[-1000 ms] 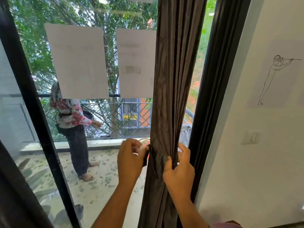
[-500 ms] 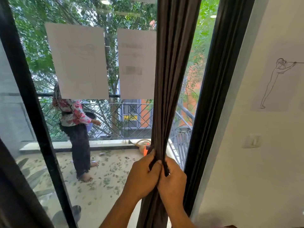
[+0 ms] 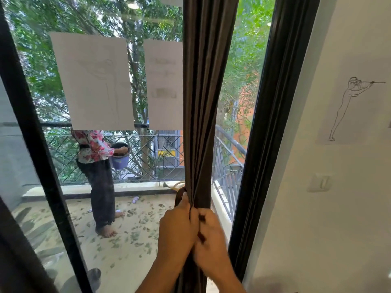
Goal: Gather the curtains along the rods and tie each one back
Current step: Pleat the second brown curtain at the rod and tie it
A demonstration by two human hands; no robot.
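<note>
Dark curtain point(image 3: 203, 102) bunched; left hand point(image 3: 176, 231), right hand point(image 3: 209, 240) fingers clenched on tie-back strap point(image 3: 179, 196). Risk: strap slips, folds spill loose.

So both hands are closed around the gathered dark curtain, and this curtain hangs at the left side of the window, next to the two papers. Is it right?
Not quite. In the head view the curtain hangs at the right side of the window, near the black frame. The left hand and right hand are both closed around it, and the two papers are to its left.
</note>
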